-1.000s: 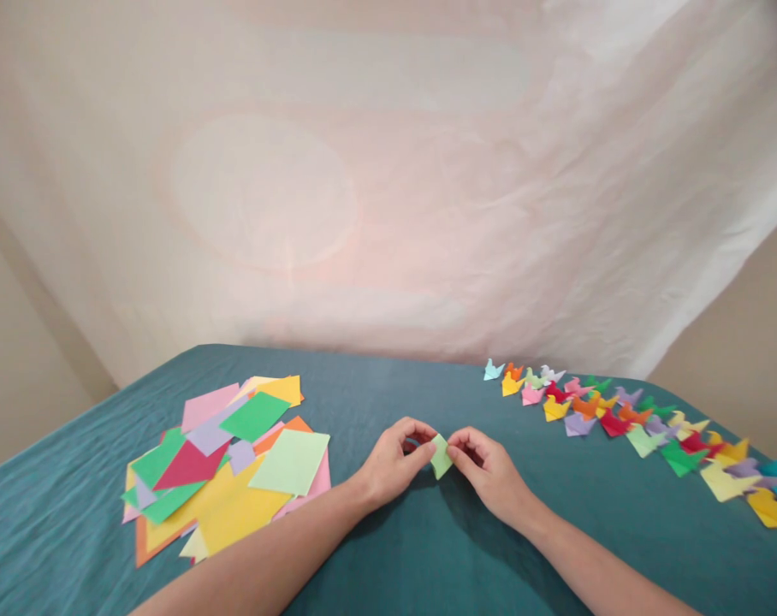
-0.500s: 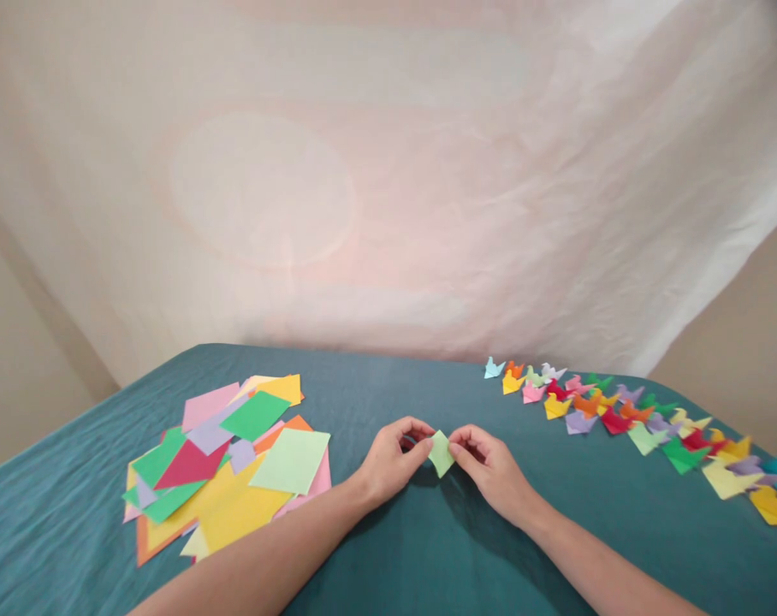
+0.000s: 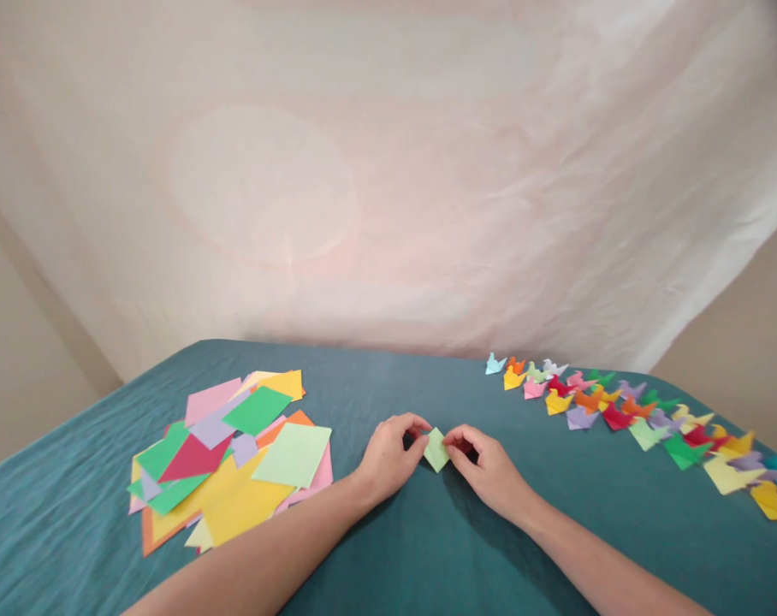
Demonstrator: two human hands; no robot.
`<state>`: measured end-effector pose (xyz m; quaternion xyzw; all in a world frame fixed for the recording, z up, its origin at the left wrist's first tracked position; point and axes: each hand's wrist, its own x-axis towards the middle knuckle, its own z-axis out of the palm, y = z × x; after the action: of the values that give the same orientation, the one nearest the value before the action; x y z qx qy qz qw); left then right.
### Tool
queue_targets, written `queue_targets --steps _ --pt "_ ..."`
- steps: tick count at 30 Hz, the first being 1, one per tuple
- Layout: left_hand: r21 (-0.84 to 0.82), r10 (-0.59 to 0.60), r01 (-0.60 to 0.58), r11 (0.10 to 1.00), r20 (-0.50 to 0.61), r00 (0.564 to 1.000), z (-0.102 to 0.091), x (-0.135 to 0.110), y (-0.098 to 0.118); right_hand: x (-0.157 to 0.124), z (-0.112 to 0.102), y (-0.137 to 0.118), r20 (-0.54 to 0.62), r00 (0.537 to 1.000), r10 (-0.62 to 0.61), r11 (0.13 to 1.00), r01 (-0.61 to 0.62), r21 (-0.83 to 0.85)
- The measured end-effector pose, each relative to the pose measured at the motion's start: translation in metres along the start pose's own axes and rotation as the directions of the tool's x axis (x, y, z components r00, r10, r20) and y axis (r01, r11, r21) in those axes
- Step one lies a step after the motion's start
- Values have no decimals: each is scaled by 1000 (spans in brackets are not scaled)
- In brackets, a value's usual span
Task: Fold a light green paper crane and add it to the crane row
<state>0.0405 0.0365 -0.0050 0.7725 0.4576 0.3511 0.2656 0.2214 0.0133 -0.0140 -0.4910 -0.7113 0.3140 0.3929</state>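
Note:
A small light green folded paper (image 3: pixel 435 451), diamond-shaped, is held up between my two hands just over the table. My left hand (image 3: pixel 394 453) pinches its left corner between thumb and fingers. On the opposite side, the thumb and fingertips of my right hand (image 3: pixel 483 462) close on the right corner. Finer folds in the paper are too small to make out.
Loose sheets of coloured paper (image 3: pixel 240 505) lie in an overlapping heap on the left, partly behind my left forearm. Several folded paper birds (image 3: pixel 649 435) stand in slanting rows at the right. A teal cloth (image 3: pixel 376 385) covers the table; a pale curtain (image 3: pixel 388 171) hangs behind.
Both hands and the folded paper appear slightly farther left, and the paper is turned a little. The grip at both corners stays much the same.

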Motion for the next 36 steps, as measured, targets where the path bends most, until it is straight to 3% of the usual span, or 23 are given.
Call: queue_targets --steps 5,12,20,28,31,36 --pt "97 38 -37 995 -9 999 0 1 -4 1 1 3 2 998 -65 990 65 -123" --pt "108 133 -132 985 -1 991 0 1 -6 0 2 1 -7 994 -113 968 108 -227" --pt "203 298 -328 923 165 940 -6 0 -1 0 -1 6 -1 989 -150 941 142 -306" --pt "335 336 -464 820 374 864 -9 0 6 -2 -4 7 15 976 -219 919 211 -332" --pt "402 319 -498 768 433 843 -9 -2 10 -5 -6 4 48 954 -294 878 290 -380" --pt "448 281 -493 746 460 842 -8 -9 15 -11 -11 -3 151 908 -392 735 407 -541"
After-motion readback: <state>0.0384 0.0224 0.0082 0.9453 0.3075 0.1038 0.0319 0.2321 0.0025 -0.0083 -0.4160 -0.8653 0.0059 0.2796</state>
